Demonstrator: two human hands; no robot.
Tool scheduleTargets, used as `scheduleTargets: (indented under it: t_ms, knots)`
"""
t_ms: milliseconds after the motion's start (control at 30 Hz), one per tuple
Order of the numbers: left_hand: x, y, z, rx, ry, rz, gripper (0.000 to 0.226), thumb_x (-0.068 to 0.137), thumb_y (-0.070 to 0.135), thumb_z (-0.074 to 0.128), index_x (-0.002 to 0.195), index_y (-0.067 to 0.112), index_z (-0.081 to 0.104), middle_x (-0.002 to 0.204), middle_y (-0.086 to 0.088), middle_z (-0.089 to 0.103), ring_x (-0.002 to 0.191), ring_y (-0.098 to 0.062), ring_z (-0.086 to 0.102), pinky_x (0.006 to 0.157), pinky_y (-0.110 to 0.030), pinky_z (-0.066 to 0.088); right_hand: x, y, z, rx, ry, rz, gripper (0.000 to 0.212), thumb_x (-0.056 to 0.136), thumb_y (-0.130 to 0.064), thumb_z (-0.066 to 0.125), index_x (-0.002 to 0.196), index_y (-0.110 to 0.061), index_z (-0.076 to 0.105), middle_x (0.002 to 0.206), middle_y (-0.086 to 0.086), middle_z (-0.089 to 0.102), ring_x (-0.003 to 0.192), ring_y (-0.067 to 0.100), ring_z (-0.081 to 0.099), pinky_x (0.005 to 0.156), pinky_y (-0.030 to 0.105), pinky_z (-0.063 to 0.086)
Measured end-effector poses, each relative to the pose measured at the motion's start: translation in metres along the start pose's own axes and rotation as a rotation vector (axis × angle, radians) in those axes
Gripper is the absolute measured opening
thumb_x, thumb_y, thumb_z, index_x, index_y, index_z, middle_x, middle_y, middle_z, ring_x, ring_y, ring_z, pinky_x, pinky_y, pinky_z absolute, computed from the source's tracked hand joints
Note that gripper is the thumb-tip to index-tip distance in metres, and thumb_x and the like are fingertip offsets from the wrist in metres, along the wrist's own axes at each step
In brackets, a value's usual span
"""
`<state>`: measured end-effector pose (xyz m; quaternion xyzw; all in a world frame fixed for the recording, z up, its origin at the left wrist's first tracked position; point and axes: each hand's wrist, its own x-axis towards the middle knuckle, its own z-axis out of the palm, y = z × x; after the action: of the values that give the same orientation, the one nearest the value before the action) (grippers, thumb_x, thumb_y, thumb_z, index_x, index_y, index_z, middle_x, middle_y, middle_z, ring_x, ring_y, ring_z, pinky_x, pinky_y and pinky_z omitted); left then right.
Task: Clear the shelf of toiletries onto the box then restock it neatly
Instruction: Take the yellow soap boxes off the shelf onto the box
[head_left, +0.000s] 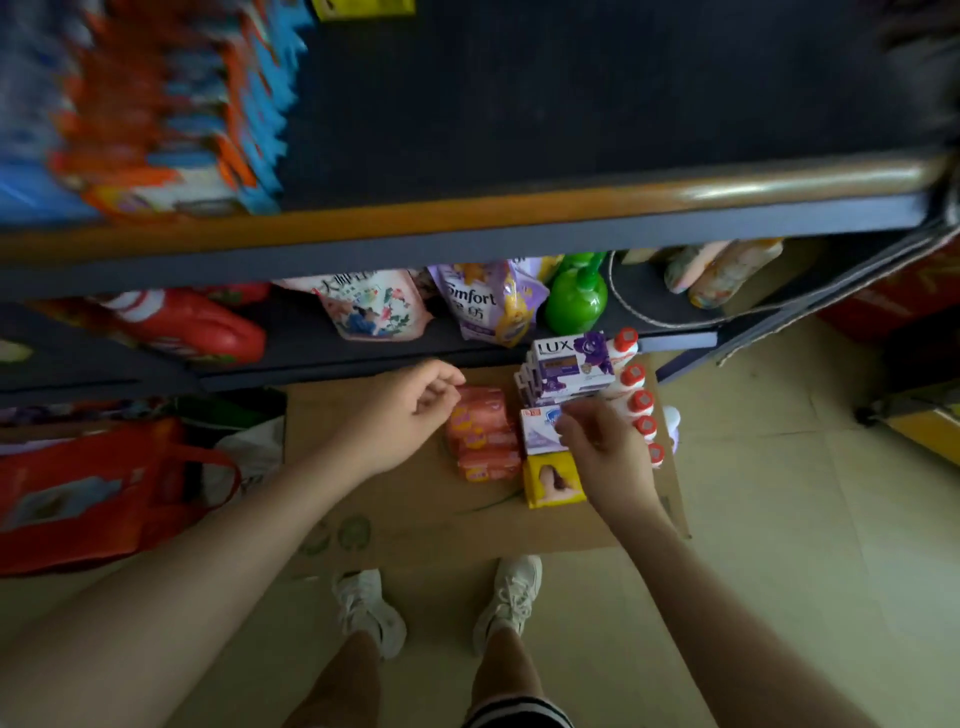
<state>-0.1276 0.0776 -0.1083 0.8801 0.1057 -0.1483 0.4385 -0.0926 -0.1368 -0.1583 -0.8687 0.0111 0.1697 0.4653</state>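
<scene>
Nearest the person, the cardboard box (415, 519) lies flat on the floor before the shoes, and everything taken down sits toward its far right corner. The yellow soap carton (551, 479) lies closest on the box, with the white soap carton (537, 431) just beyond it. The right hand (605, 447) hovers over that white carton, fingers loosely curled, holding nothing that can be made out. To the carton's left, the pink soap bars (483, 441) run in a row away from the person; the left hand (410, 410) hangs above their far end, fingers curled, apparently empty. Beyond lie the Lux boxes (566, 366) and red-capped bottles (636, 400). Farthest, the dark shelf (519, 104) above the box stands bare on its right side, so restocking looks next.
</scene>
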Motion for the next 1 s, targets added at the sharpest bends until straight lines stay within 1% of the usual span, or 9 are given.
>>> scheduleTargets:
  t_ms: [167,233,400,500,600,667,767,867,1000]
  knots:
    - [0.001,0.015,-0.088,0.443,0.328,0.372,0.041,0.085,0.035,0.058,0.116,0.009,0.057,0.110,-0.007,0.062,0.099,-0.017,0.056,0.082,-0.029,0.043,0.016,-0.129,0.007,0.179,-0.093,-0.328,0.021,0.091,-0.015,0.055,0.109,-0.024,0.051,0.075,-0.007,0.064,0.072,0.012,0.062,0.071,0.027,0.049]
    - [0.009,0.012,-0.119,0.646,0.421,0.436,0.049,0.080,0.030,0.068,0.121,0.006,0.055,0.121,-0.012,0.057,0.111,-0.024,0.051,0.091,-0.032,0.041,0.028,-0.167,0.017,0.208,-0.111,-0.421,0.019,0.091,-0.015,0.053,0.108,-0.023,0.052,0.073,-0.011,0.062,0.070,0.008,0.062,0.071,0.029,0.052]
    - [0.035,-0.005,-0.181,0.859,0.514,0.321,0.072,0.071,0.027,0.079,0.130,-0.001,0.049,0.138,-0.021,0.045,0.125,-0.039,0.045,0.099,-0.051,0.041,0.081,-0.236,0.042,0.129,-0.041,-0.527,0.017,0.090,-0.008,0.054,0.102,-0.018,0.061,0.083,-0.005,0.065,0.077,0.008,0.061,0.068,0.015,0.046]
    - [0.047,-0.010,-0.196,0.898,0.444,0.196,0.100,0.069,0.051,0.073,0.145,0.007,0.026,0.153,-0.016,0.019,0.140,-0.032,0.022,0.110,-0.046,0.027,0.124,-0.256,0.059,-0.108,0.049,-0.576,0.022,0.090,-0.012,0.055,0.110,-0.009,0.063,0.104,0.008,0.065,0.094,0.018,0.059,0.070,0.016,0.038]
    - [0.057,-0.015,-0.200,0.950,0.409,0.103,0.115,0.067,0.070,0.059,0.149,0.016,-0.002,0.157,-0.006,-0.004,0.144,-0.023,0.004,0.114,-0.039,0.017,0.176,-0.262,0.078,-0.365,0.079,-0.657,0.030,0.090,-0.019,0.049,0.113,-0.003,0.060,0.114,0.017,0.058,0.107,0.031,0.052,0.078,0.026,0.035]
    - [0.062,-0.017,-0.200,0.971,0.401,0.080,0.118,0.066,0.075,0.055,0.148,0.019,-0.007,0.157,-0.003,-0.008,0.144,-0.022,0.003,0.113,-0.038,0.019,0.209,-0.267,0.088,-0.526,0.121,-0.691,0.039,0.089,-0.021,0.048,0.123,-0.003,0.053,0.127,0.019,0.051,0.119,0.034,0.044,0.089,0.030,0.032]
    - [0.066,-0.020,-0.201,1.006,0.401,0.077,0.120,0.063,0.080,0.051,0.148,0.021,-0.010,0.157,-0.001,-0.007,0.144,-0.021,0.005,0.112,-0.036,0.022,0.245,-0.278,0.097,-0.605,0.164,-0.646,0.060,0.090,-0.019,0.053,0.144,-0.010,0.028,0.154,0.009,0.021,0.138,0.030,0.022,0.107,0.037,0.025]
    - [0.070,-0.024,-0.202,1.035,0.419,0.100,0.120,0.062,0.082,0.047,0.147,0.021,-0.012,0.157,0.000,-0.008,0.144,-0.021,0.005,0.112,-0.035,0.022,0.266,-0.287,0.102,-0.669,0.183,-0.612,0.071,0.091,-0.018,0.052,0.149,-0.016,0.011,0.158,0.000,0.003,0.142,0.031,0.008,0.112,0.046,0.025]
    - [0.071,-0.026,-0.202,1.045,0.445,0.125,0.121,0.062,0.083,0.045,0.147,0.021,-0.012,0.157,0.000,-0.008,0.144,-0.019,0.003,0.112,-0.033,0.021,0.285,-0.296,0.108,-0.762,0.177,-0.617,0.073,0.093,-0.020,0.051,0.150,-0.022,0.005,0.158,-0.002,0.001,0.142,0.032,0.006,0.111,0.047,0.024]
